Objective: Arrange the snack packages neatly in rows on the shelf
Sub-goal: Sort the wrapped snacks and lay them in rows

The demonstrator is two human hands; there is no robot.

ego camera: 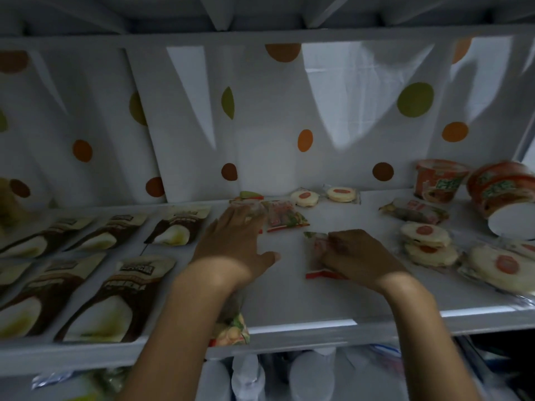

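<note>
A snack packet (315, 250) is clasped on the shelf (289, 293) in the right hand's (359, 256) curled grip, long axis near to far, red edge nearest. The left hand (231, 241), fingers straight, is rested on a farther packet (257, 209).

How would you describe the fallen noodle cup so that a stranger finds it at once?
Go to the right end of the white shelf. Two red noodle cups are there. It is the outer cup, tipped over with its white round end showing; the other cup stands upright.
</note>
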